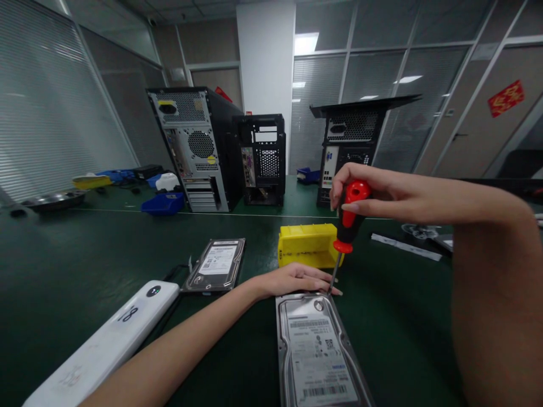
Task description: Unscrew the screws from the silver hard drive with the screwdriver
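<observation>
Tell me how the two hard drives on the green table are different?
The near hard drive has the left hand resting on its far edge and the screwdriver, held by the right hand, touching its top corner; the far hard drive lies untouched. The near one lies straight towards the camera, the far one slightly turned, with a cable at its side. Both lie flat, label up, silver-edged.

Counts of what is seen on the green table

Two hard drives are counted, one near [316, 350] and one further left [216, 264]; three computer cases are seen standing, left [195, 150], middle [263, 161] and right [352, 141]; one screwdriver [348, 223] is seen; one yellow bin [306, 245]; one white bar-shaped device [106, 345]; two hands are counted, the left hand [297, 281] and the right hand [373, 189].
</observation>
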Demonstrator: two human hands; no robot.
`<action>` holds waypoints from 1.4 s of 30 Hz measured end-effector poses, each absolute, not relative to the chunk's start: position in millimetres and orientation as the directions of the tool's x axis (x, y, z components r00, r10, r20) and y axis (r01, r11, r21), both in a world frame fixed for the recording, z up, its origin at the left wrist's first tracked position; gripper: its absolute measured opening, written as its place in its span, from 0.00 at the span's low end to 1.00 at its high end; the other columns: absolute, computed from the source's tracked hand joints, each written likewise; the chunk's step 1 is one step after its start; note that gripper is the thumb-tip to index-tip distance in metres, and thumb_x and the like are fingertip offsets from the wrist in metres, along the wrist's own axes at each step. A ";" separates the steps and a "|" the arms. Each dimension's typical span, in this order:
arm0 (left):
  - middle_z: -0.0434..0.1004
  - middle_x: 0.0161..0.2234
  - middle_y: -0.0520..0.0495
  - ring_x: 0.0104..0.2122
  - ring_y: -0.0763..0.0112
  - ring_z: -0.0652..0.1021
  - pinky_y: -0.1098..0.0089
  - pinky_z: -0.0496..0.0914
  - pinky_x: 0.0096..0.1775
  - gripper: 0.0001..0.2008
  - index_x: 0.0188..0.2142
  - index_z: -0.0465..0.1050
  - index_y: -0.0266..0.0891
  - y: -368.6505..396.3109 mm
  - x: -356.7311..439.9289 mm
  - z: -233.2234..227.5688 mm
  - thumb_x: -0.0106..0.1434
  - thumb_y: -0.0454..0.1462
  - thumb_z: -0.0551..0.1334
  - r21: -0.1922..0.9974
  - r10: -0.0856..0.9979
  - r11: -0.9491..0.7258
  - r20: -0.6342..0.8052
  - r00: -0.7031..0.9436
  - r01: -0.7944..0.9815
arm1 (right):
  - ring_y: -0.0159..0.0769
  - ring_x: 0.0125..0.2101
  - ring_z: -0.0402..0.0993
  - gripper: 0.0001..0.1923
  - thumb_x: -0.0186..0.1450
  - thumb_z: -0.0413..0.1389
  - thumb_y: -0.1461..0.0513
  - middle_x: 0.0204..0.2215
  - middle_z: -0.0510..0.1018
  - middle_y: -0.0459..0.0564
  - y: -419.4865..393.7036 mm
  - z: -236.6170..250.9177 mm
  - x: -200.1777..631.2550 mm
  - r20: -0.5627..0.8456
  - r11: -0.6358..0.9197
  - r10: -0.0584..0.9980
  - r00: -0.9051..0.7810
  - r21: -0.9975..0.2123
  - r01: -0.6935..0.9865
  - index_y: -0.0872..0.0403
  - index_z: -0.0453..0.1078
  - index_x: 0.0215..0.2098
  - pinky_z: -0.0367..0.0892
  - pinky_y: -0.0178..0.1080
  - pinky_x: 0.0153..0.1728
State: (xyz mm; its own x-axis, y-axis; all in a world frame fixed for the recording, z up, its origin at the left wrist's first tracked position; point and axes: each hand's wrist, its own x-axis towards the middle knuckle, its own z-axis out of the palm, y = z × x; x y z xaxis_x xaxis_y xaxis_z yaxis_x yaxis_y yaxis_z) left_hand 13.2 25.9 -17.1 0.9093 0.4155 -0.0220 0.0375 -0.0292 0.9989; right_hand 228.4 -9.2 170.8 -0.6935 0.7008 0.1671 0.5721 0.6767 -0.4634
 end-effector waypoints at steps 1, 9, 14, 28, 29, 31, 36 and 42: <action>0.72 0.54 0.40 0.54 0.65 0.72 0.61 0.62 0.56 0.22 0.58 0.64 0.34 25.6 13.3 -16.4 0.66 0.39 0.57 0.999 0.417 -0.033 -0.017 0.909 0.034 | 0.40 0.41 0.70 0.14 0.64 0.53 0.54 0.43 0.73 0.48 -9.7 171.2 227.2 0.167 0.675 0.704 -0.691 -0.461 0.576 0.48 0.65 0.46 0.68 0.38 0.36; 0.71 0.54 0.37 0.54 0.63 0.72 0.61 0.62 0.56 0.24 0.58 0.64 0.32 22.7 16.4 -11.4 0.65 0.41 0.59 0.997 0.426 -0.028 -0.056 0.903 0.075 | 0.38 0.39 0.71 0.14 0.64 0.53 0.54 0.40 0.73 0.50 -6.2 171.5 217.8 0.219 0.699 0.685 -0.695 -0.466 0.542 0.52 0.66 0.44 0.69 0.41 0.39; 0.72 0.53 0.39 0.54 0.63 0.71 0.62 0.62 0.55 0.22 0.57 0.65 0.33 25.3 15.6 -15.8 0.66 0.40 0.58 0.993 0.420 -0.087 -0.031 0.907 0.074 | 0.41 0.44 0.71 0.22 0.62 0.56 0.56 0.44 0.72 0.52 -9.3 170.3 226.0 0.207 0.655 0.702 -0.682 -0.563 0.504 0.51 0.58 0.52 0.69 0.40 0.39; 0.73 0.52 0.36 0.49 0.64 0.75 0.61 0.65 0.50 0.29 0.63 0.54 0.36 27.9 14.5 -22.5 0.65 0.41 0.59 0.998 0.408 0.054 -0.035 0.912 0.014 | 0.35 0.38 0.68 0.12 0.61 0.58 0.59 0.38 0.69 0.48 4.6 167.2 217.5 0.263 0.722 0.640 -0.722 -0.527 0.448 0.51 0.63 0.40 0.68 0.38 0.38; 0.73 0.52 0.36 0.49 0.64 0.75 0.61 0.65 0.50 0.29 0.62 0.55 0.36 28.1 14.4 -23.0 0.65 0.41 0.59 0.998 0.407 0.055 -0.029 0.913 0.007 | 0.35 0.38 0.69 0.12 0.60 0.59 0.60 0.37 0.70 0.47 3.9 167.3 218.3 0.248 0.713 0.627 -0.739 -0.565 0.415 0.51 0.62 0.41 0.69 0.38 0.38; 0.73 0.52 0.35 0.49 0.63 0.75 0.61 0.65 0.51 0.29 0.62 0.55 0.35 27.4 14.6 -22.1 0.65 0.41 0.60 0.998 0.407 0.063 -0.029 0.913 0.004 | 0.35 0.38 0.70 0.13 0.59 0.60 0.61 0.36 0.70 0.46 3.0 167.2 218.2 0.225 0.691 0.608 -0.762 -0.622 0.368 0.51 0.62 0.40 0.69 0.37 0.37; 0.70 0.54 0.31 0.51 0.60 0.74 0.58 0.63 0.53 0.31 0.62 0.55 0.32 22.9 15.6 -14.6 0.63 0.41 0.61 0.998 0.428 0.060 -0.055 0.902 0.032 | 0.32 0.32 0.69 0.08 0.61 0.58 0.59 0.32 0.70 0.46 6.9 164.5 211.5 0.275 0.699 0.625 -0.730 -0.614 0.367 0.53 0.65 0.36 0.67 0.34 0.31; 0.71 0.54 0.33 0.52 0.60 0.73 0.58 0.63 0.54 0.29 0.61 0.58 0.33 24.8 14.7 -15.5 0.63 0.41 0.61 0.998 0.417 0.031 -0.058 0.907 0.050 | 0.34 0.36 0.69 0.12 0.62 0.56 0.58 0.37 0.71 0.48 5.8 166.6 220.2 0.259 0.705 0.637 -0.726 -0.577 0.413 0.53 0.65 0.42 0.69 0.36 0.36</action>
